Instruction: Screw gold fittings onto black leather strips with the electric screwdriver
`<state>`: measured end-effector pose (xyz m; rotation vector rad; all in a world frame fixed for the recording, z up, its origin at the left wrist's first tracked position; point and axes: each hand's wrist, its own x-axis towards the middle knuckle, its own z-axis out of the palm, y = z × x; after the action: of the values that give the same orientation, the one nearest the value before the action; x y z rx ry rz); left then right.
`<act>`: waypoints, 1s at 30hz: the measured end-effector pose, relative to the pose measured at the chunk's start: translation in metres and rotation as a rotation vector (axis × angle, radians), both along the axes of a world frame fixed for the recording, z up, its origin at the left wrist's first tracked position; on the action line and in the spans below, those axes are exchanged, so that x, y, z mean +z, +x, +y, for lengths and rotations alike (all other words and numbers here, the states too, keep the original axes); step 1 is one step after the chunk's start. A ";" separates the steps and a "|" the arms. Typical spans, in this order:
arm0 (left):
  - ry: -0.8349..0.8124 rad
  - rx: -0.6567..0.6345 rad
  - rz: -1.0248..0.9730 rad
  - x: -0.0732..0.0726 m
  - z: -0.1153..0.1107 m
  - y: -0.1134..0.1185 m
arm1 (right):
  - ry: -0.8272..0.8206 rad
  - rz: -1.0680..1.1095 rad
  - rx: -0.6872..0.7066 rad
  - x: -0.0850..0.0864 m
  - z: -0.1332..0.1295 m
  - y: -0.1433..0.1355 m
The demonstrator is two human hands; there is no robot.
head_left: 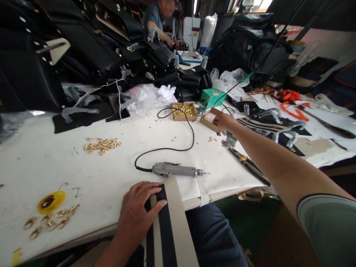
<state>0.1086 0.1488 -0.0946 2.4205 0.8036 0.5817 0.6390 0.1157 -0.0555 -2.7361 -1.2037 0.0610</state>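
At the table's front edge my left hand (139, 211) grips a black-and-cream striped strip (178, 222), its thumb and fingers at a dark patch near the strip's top end. My right arm reaches forward, and my right hand (224, 120) has its fingertips in a small cardboard box (210, 122) with pale contents; what they hold, if anything, is hidden. A grey electric screwdriver (175, 170) lies just beyond my left hand, its bit pointing right. Left of the cardboard box is an open box of small gold parts (185, 112).
Pliers (249, 165) lie under my right forearm. Gold clasps (102, 145) and a yellow tape roll (51, 202) are on the left of the white table (111, 178). Behind stand a green power box (213, 97), black bags (78, 40) and a person (155, 22).
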 end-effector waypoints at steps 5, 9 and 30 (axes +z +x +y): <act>-0.011 -0.013 0.008 0.002 0.000 0.000 | 0.084 -0.034 -0.091 0.021 -0.018 -0.018; -0.034 -0.011 0.021 0.007 -0.001 0.003 | 0.172 0.051 -0.023 0.031 -0.046 -0.053; -0.046 -0.003 0.025 0.015 -0.010 0.006 | 0.202 0.349 0.114 -0.003 -0.126 -0.179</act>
<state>0.1144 0.1393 -0.0794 2.3908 0.8147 0.5268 0.4605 -0.0103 -0.0581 -2.3579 -1.1894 0.3900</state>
